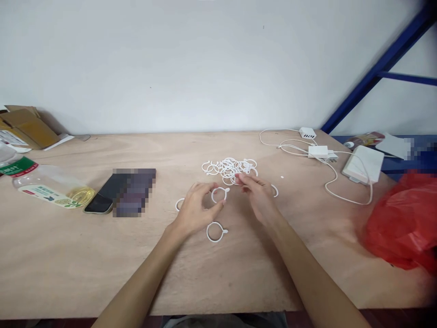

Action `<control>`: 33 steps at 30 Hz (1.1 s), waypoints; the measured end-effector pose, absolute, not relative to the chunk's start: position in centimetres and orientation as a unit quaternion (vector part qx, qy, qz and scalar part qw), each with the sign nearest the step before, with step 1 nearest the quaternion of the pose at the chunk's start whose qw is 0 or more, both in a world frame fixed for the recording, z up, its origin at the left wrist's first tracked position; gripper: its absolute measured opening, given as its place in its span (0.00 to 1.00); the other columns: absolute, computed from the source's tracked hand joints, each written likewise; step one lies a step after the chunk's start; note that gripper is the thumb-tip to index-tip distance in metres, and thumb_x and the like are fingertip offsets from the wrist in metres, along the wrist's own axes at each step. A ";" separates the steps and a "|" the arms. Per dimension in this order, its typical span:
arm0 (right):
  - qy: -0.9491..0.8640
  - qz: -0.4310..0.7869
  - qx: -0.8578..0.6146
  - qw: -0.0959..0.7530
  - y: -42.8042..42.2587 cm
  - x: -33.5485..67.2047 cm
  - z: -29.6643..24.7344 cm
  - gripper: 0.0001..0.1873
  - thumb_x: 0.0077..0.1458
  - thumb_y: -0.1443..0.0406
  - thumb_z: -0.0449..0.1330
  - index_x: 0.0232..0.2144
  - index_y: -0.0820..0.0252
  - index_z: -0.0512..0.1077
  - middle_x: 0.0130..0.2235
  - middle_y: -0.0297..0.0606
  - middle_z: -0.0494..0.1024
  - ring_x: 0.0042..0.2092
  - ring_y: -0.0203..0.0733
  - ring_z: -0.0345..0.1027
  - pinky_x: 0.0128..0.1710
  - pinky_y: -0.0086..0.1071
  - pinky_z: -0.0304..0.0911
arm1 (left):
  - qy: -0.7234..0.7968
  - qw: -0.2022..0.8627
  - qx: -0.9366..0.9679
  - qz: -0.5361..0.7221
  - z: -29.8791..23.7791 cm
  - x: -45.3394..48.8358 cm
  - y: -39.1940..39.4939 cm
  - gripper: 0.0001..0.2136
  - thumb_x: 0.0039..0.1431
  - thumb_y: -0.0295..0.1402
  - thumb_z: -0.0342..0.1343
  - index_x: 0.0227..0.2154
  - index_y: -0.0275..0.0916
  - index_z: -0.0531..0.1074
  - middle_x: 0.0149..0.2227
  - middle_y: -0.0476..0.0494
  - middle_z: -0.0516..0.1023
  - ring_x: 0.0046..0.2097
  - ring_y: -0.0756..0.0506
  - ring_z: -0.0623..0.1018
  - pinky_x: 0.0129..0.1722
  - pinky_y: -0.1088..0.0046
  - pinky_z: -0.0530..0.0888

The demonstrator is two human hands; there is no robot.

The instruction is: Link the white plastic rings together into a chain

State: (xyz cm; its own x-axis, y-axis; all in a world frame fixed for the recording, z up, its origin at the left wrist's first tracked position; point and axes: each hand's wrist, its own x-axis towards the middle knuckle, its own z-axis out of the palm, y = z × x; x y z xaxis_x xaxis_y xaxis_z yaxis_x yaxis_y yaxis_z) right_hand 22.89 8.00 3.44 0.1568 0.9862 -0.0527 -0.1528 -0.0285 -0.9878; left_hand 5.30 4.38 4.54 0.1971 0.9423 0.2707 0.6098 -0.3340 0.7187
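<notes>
Between the thumb and forefinger of my left hand (200,202) is a white curtain ring (226,191) with a small eyelet on its side. My right hand (257,191) hovers at the near edge of a loose heap of similar white rings (229,167). Its thumb and fingertips are pinched together, and I cannot make out what is in them. Just below my left hand, a single ring (224,231) lies flat on the table. Another ring (177,204) is partly hidden behind the left hand, and one more (276,191) shows beyond the right wrist.
On the wooden table (102,264) at left are a clear plastic bottle (44,187), a phone (99,200) and a cardboard box (30,127). White chargers with cables (317,151), a white box (363,164) and a red plastic bag (403,223) occupy the right side.
</notes>
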 end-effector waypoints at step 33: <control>-0.353 0.538 -0.495 0.584 8.6 23.1 3.3 0.11 0.41 0.60 0.64 0.26 0.59 0.70 0.27 0.36 0.77 0.28 0.39 0.69 0.32 0.33 0.61 | 0.477 0.174 0.791 0.342 3.1 5.5 4.5 0.08 0.61 0.33 0.52 0.31 0.40 0.75 0.40 0.44 0.78 0.44 0.45 0.75 0.48 0.63 0.69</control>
